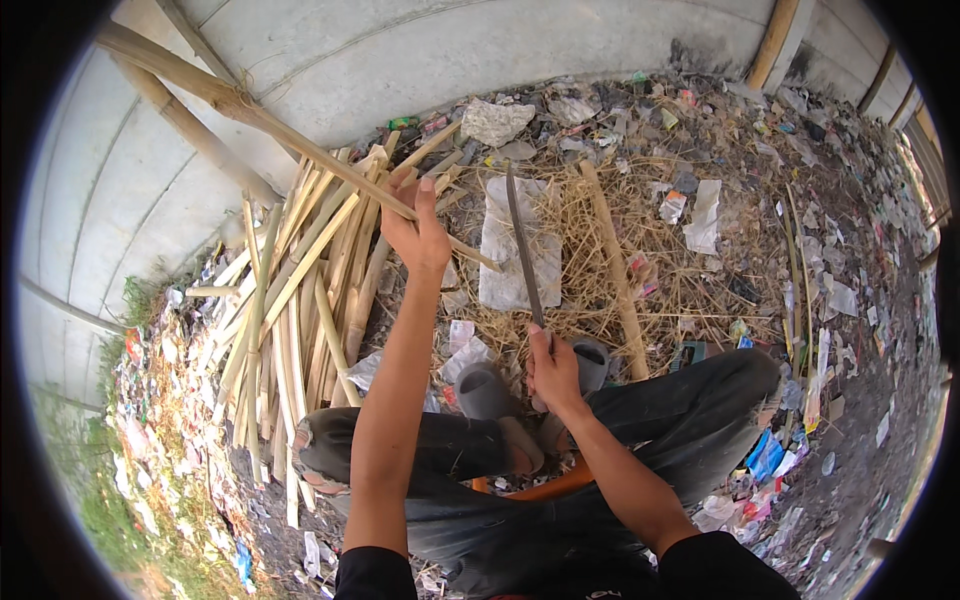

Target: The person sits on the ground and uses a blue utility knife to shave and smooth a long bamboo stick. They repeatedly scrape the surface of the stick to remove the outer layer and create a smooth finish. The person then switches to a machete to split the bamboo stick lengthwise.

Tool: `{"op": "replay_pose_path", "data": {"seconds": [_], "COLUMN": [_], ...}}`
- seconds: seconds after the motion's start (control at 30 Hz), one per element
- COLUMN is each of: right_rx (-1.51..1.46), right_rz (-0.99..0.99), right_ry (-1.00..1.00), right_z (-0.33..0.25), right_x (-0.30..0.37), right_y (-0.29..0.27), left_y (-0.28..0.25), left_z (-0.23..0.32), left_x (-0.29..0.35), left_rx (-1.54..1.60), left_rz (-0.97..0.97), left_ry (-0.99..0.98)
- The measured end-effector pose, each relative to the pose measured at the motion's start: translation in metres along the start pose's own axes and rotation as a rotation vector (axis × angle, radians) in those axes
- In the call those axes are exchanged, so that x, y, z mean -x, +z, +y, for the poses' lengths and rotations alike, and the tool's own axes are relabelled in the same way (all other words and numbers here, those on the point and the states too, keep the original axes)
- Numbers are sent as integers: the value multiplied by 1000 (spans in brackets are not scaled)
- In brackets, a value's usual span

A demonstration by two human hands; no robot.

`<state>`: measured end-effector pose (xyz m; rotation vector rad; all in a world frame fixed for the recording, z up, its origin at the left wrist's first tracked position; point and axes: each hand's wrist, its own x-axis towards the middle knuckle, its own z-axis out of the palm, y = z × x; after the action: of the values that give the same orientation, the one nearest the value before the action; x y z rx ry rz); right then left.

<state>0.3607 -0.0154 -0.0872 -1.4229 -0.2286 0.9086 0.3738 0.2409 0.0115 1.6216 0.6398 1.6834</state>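
My left hand [418, 232] is closed around a long bamboo pole [325, 158]. The pole slants from the upper left down to a thin tip just right of that hand. In my right hand [555, 372] is the handle of a machete [524, 245], its long dark blade pointing away from me. Blade and pole tip are apart, though close. Beneath the blade lies a flat whitish slab or sheet [495, 240] with straw bits on it. Left of my left hand, a heap of split bamboo strips [303, 290] leans in a loose bundle.
A bamboo stick [610, 255] lies on straw [680, 270] to the right. Grey sandals [484, 390] are on my feet between my bent legs. A pale panel wall [480, 45] closes off the far side, with another pole [195, 130] against it. Litter covers the ground.
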Motion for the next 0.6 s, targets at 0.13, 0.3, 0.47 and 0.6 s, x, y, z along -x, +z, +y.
{"op": "replay_pose_path", "data": {"seconds": [0.13,0.3,0.47,0.6], "right_rx": [29,91,200,170], "right_rz": [22,-69,5,-60], "right_ry": [90,114,110,164], "right_z": [4,16,29,36], "right_x": [-2,0,-7,-16], "right_y": [-1,2,-2,-11], "left_y": [7,10,24,31], "left_z": [49,26,34,29], "left_x": [-45,-68,-72,-74], "left_rx": [340,402,253,19], "left_rz": [61,86,145,234], "left_ry": [-84,-131,-115,-30]}}
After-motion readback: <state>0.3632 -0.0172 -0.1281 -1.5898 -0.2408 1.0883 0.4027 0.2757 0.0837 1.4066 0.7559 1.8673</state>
